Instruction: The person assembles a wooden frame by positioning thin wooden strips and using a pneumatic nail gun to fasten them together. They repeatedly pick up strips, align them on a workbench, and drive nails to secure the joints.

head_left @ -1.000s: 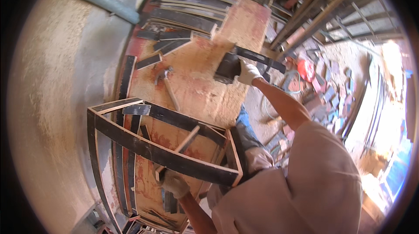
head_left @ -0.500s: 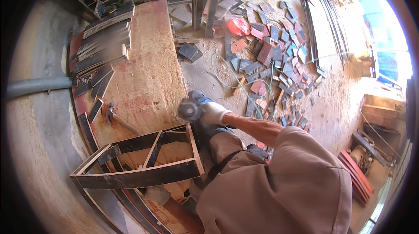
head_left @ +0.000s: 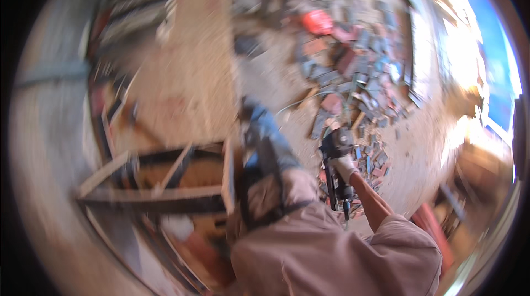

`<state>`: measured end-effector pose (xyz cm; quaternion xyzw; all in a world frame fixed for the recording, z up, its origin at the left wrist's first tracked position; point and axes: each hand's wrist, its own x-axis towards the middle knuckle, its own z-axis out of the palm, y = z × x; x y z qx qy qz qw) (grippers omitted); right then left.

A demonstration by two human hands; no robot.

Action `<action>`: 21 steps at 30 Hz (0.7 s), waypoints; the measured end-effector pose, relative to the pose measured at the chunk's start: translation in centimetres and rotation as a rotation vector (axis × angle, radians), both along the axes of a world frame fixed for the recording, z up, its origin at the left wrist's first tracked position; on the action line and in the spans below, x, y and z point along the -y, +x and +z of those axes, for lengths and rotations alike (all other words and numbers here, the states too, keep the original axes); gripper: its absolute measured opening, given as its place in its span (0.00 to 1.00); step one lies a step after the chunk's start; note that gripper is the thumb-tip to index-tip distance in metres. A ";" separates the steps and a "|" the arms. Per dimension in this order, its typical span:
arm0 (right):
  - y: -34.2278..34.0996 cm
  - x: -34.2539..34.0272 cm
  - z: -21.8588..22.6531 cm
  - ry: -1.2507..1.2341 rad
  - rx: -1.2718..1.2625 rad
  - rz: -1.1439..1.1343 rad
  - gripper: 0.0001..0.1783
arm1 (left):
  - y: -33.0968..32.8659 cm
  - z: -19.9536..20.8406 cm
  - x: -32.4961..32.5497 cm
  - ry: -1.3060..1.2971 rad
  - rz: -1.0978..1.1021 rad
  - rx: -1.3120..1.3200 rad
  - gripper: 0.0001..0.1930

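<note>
Power tool (head_left: 338,142) is held at the right, over scrap pieces (head_left: 333,78), apart from the wooden frame (head_left: 160,205).
It is gripped by the fingers of the right hand (head_left: 345,168); whether anything is gripped by the blurred left hand (head_left: 178,226) cannot be told. Clothing (head_left: 331,252) could be snagged if the tool is swung close; the frame could be tipped if knocked by the leg (head_left: 266,125).

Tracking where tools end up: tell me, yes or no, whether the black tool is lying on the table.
No, the right hand holds the black tool over the floor, right of the table.
</note>
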<state>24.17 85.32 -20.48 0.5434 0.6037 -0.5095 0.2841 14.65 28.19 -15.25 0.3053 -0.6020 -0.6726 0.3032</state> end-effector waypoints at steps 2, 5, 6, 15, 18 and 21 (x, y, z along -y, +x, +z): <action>1.5 -0.5 -1.6 -0.057 0.066 -0.083 0.06 | -2.0 -0.7 -1.3 0.108 -0.021 -0.064 0.21; -1.4 1.2 0.0 -0.173 0.062 -0.107 0.08 | -2.6 -0.6 -2.6 0.143 0.027 -0.041 0.18; -2.2 0.7 -0.7 -0.232 0.036 -0.035 0.08 | -2.3 0.1 -2.8 0.083 0.031 -0.022 0.17; -22.6 5.4 6.8 -0.269 -0.312 0.623 0.12 | -3.7 2.2 -3.5 -0.033 -0.074 0.071 0.11; -27.2 12.1 15.4 -0.281 -0.507 0.922 0.14 | -4.1 1.4 -3.2 -0.027 -0.075 0.054 0.09; -30.2 16.9 19.8 -0.383 -0.617 0.972 0.14 | -5.2 1.2 -2.3 -0.031 -0.136 0.077 0.08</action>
